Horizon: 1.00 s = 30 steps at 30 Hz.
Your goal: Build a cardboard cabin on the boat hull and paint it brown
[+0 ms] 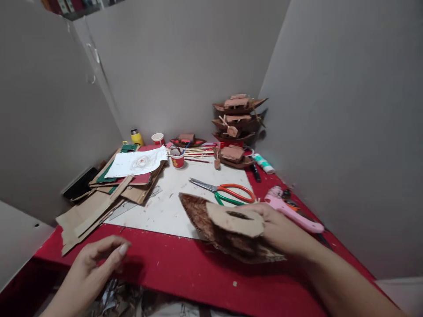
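My right hand [269, 222] is closed on a brown cardboard boat [198, 211], holding it tilted above the red table near its front edge. A light cardboard piece [228, 220] with a dark slot sits on the boat's upper side, next to my fingers. My left hand [99, 259] is over the table's front left edge, fingers curled but apart, with nothing in it. Scissors [228, 189] with one orange and one green handle lie just behind the held boat, blades slightly apart on the white sheet [158, 211].
Cardboard pieces [86, 215] and a drawing [139, 163] lie at left. A red cup [177, 159] with a brush stands behind the scissors. Stacked boats [236, 105] are at the back right; a pink glue gun [294, 213] lies beside my right forearm. Walls enclose the table.
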Tool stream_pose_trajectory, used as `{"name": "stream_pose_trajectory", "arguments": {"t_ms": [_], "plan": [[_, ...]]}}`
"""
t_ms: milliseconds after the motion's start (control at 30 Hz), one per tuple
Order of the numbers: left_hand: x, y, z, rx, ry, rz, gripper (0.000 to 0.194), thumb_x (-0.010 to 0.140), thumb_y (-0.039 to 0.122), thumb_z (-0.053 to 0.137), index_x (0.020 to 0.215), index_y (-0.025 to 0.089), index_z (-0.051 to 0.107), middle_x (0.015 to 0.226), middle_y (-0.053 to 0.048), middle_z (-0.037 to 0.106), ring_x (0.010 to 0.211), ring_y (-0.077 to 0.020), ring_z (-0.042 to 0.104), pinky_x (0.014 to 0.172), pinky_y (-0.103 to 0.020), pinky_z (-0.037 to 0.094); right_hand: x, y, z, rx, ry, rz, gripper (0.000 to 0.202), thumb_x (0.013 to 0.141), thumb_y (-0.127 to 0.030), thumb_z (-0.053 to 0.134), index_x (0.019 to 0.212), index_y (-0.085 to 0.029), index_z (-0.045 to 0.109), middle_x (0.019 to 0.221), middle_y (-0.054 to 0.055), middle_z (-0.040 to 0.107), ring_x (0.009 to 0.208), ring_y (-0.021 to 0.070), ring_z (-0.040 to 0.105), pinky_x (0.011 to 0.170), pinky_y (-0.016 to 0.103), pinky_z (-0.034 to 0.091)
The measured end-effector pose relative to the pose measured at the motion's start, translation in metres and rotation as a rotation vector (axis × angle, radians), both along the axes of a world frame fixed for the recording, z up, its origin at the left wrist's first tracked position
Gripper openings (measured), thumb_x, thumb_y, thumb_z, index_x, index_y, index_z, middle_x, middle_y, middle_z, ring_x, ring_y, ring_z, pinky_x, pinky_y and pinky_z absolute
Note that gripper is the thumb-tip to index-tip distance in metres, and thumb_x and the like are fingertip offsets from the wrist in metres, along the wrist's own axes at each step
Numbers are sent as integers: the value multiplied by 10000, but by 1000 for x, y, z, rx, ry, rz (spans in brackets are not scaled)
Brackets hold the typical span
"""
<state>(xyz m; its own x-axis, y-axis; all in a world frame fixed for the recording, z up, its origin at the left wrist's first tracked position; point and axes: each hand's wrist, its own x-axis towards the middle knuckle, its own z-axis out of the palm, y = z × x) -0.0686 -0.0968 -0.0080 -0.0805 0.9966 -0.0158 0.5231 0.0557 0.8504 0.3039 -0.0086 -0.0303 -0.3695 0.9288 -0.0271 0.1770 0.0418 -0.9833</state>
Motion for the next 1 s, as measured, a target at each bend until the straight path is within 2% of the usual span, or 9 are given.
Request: {"name": "stream_pose_trajectory", "arguments": {"t_ms": [67, 167, 267, 367, 467, 533, 633, 767, 1000], "plan": [[22, 23, 2, -55, -134, -82, 342, 821, 514, 666, 931, 192, 698, 622, -2, 652, 603, -159, 608, 613, -251, 514, -5, 0, -2, 80, -71, 85, 211, 783, -329, 607, 730, -155, 714, 730, 44, 711, 652, 189, 628, 583, 261, 483], [56, 58, 5, -152, -362, -213, 378, 794, 539, 691, 838, 167, 642, 657, -29, 689, 545, -142, 615, 550, -244, 501, -12, 3, -9, 306, -242, 100, 225, 821, -218, 480, 760, -157, 689, 755, 48, 687, 710, 190, 628, 636, 266, 479], [85, 80, 5, -279, -394, -343, 449, 783, 588, 676, 733, 151, 587, 600, -39, 670, 485, -130, 600, 510, -244, 493, -19, 8, -16, 411, -349, 88, 210, 795, -130, 458, 703, -172, 642, 715, 34, 638, 690, 173, 593, 653, 261, 448], [103, 91, 2, -304, -336, -425, 428, 780, 551, 699, 905, 154, 605, 608, 3, 636, 492, -117, 582, 480, -219, 459, -24, 14, -19, 445, -444, 84, 186, 765, -75, 481, 723, -181, 628, 723, 26, 645, 671, 161, 582, 630, 245, 417], [112, 101, -5, -333, -351, -470, 619, 746, 443, 770, 1241, 204, 487, 704, 32, 629, 524, -111, 570, 456, -200, 417, -27, 21, -16, 459, -525, 75, 155, 788, -82, 515, 779, -189, 627, 717, 20, 661, 637, 156, 575, 586, 235, 388], [113, 110, -10, -377, -423, -513, 725, 730, 398, 790, 1323, 224, 411, 693, 59, 586, 500, -93, 524, 454, -197, 392, -27, 26, -14, 472, -565, 69, 130, 812, -104, 536, 826, -194, 629, 727, 20, 673, 639, 161, 582, 577, 235, 383], [114, 125, -17, -403, -507, -576, 663, 742, 361, 787, 1297, 222, 451, 702, 59, 548, 545, -82, 493, 520, -209, 397, -25, 31, -11, 502, -610, 61, 133, 841, -129, 547, 909, -190, 643, 839, 50, 702, 742, 189, 621, 632, 257, 426], [113, 145, -18, -343, -466, -640, 554, 760, 352, 765, 1238, 206, 524, 882, -18, 612, 773, -154, 580, 679, -275, 454, -22, 32, -12, 596, -651, 43, 267, 847, -161, 582, 1107, -143, 637, 1097, 139, 663, 990, 263, 593, 819, 350, 468], [123, 159, -7, -323, -464, -701, 480, 811, 290, 710, 1247, 230, 519, 904, -14, 614, 847, -168, 581, 746, -288, 475, -14, 40, -8, 898, -785, -35, 234, 900, -116, 474, 994, -107, 688, 783, 110, 628, 727, 234, 551, 644, 330, 447]]}}
